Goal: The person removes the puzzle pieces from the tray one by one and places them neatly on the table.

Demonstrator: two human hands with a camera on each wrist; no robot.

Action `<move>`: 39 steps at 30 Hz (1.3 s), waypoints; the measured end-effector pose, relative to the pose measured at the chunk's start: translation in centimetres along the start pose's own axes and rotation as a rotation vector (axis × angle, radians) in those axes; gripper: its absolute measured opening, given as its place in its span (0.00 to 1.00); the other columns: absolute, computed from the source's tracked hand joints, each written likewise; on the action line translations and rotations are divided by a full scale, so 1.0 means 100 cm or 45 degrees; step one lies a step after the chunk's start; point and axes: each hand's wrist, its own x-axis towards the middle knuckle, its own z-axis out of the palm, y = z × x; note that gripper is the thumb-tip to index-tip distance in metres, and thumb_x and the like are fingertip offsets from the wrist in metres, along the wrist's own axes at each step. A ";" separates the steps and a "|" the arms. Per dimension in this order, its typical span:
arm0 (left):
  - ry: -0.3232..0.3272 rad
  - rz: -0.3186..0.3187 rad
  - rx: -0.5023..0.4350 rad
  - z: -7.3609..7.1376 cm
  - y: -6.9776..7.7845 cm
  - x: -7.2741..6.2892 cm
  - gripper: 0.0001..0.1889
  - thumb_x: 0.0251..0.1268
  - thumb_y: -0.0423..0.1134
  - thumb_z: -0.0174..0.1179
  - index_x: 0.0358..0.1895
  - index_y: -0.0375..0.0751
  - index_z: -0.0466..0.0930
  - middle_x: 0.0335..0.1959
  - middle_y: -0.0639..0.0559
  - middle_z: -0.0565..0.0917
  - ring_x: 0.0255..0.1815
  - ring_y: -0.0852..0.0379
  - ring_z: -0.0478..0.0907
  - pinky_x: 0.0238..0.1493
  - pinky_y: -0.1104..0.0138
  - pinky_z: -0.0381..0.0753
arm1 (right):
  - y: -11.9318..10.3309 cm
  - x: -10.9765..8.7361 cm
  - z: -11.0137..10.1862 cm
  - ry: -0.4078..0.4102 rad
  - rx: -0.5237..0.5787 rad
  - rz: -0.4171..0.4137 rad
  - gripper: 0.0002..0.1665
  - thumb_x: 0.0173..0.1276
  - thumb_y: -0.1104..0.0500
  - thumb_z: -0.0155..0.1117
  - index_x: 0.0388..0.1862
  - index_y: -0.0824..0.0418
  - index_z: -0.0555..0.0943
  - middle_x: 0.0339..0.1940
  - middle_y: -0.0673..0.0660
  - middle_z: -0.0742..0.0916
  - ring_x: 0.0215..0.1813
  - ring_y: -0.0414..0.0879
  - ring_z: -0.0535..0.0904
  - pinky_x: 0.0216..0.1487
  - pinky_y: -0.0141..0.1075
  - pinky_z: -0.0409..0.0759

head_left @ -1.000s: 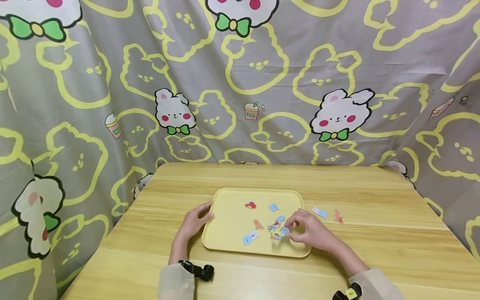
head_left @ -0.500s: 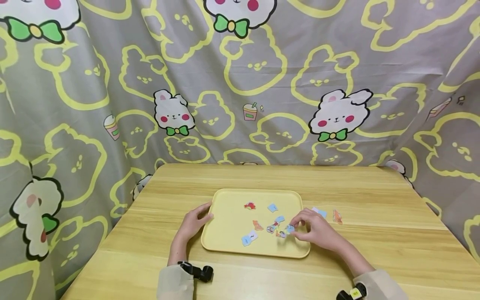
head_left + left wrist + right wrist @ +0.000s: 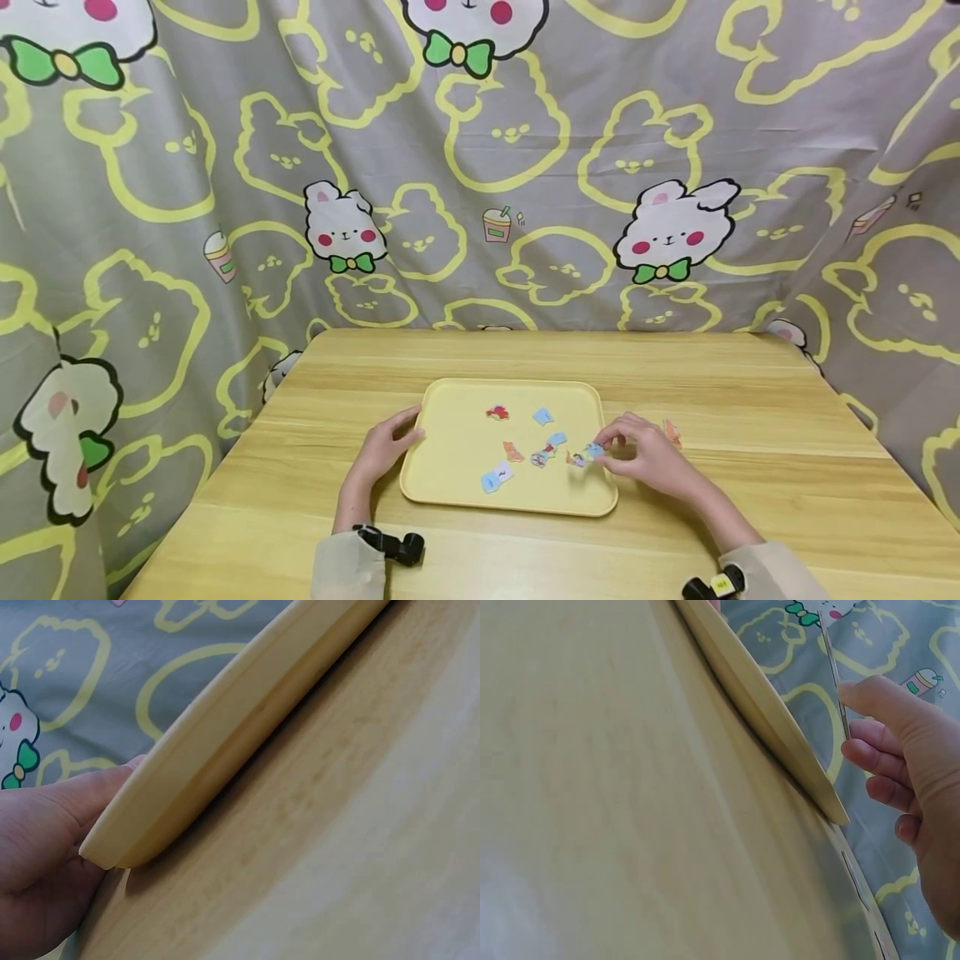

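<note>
A yellow tray (image 3: 450, 479) lies on the table. My left hand (image 3: 382, 457) holds its left rim, with the thumb near the top edge and fingers along the outside; the left wrist view shows this hand (image 3: 45, 840) at the tray's corner. Over the tray's right side, my right hand (image 3: 648, 454) pinches joined jigsaw puzzle pieces (image 3: 594, 451). Seen edge-on in the right wrist view, the puzzle pieces (image 3: 832, 667) form a thin sheet between thumb and fingers. Left of them on the tray lies a blue and red puzzle cluster (image 3: 542, 457).
Also on the tray are a red piece (image 3: 498, 412), a blue piece (image 3: 543, 416), an orange piece (image 3: 513, 452) and a blue-and-white piece (image 3: 495, 478). Another orange piece (image 3: 672, 432) lies on the wooden table (image 3: 750, 400) beyond my right hand. A patterned curtain (image 3: 420, 150) surrounds the table.
My right hand has moved right with the pinched puzzle pieces, away from the cluster on the tray. It now covers the blue-and-white piece on the table. My left hand stays on the rim.
</note>
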 end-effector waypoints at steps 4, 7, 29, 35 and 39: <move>-0.006 -0.014 -0.007 0.000 -0.001 0.000 0.27 0.68 0.42 0.61 0.69 0.43 0.71 0.68 0.40 0.75 0.71 0.40 0.69 0.73 0.48 0.67 | 0.002 -0.002 -0.003 0.008 -0.027 0.026 0.16 0.51 0.62 0.79 0.35 0.47 0.84 0.33 0.39 0.84 0.34 0.35 0.74 0.37 0.31 0.75; -0.014 -0.022 -0.020 0.000 -0.001 0.000 0.27 0.68 0.42 0.61 0.70 0.44 0.70 0.68 0.41 0.74 0.72 0.41 0.69 0.74 0.49 0.66 | 0.003 -0.005 -0.007 0.008 -0.040 0.090 0.16 0.50 0.60 0.79 0.35 0.44 0.83 0.32 0.36 0.83 0.35 0.33 0.74 0.46 0.45 0.71; -0.026 -0.030 -0.038 0.000 -0.001 0.000 0.28 0.68 0.41 0.61 0.70 0.44 0.70 0.69 0.40 0.74 0.72 0.40 0.68 0.74 0.49 0.66 | 0.028 -0.028 -0.035 0.130 -0.127 0.200 0.15 0.50 0.64 0.78 0.33 0.49 0.84 0.31 0.42 0.83 0.32 0.37 0.74 0.32 0.27 0.75; -0.025 -0.024 -0.030 0.000 -0.002 0.000 0.28 0.68 0.42 0.61 0.70 0.44 0.70 0.69 0.39 0.74 0.72 0.40 0.68 0.73 0.48 0.67 | 0.033 -0.033 -0.040 0.160 -0.143 0.188 0.15 0.50 0.65 0.78 0.34 0.50 0.84 0.31 0.42 0.83 0.32 0.37 0.74 0.33 0.25 0.74; -0.019 -0.017 -0.021 0.000 -0.002 0.001 0.27 0.68 0.42 0.61 0.70 0.43 0.70 0.68 0.39 0.74 0.71 0.39 0.69 0.73 0.47 0.67 | 0.035 -0.038 -0.044 0.167 -0.157 0.200 0.16 0.50 0.65 0.78 0.35 0.50 0.84 0.31 0.43 0.83 0.33 0.35 0.73 0.33 0.23 0.73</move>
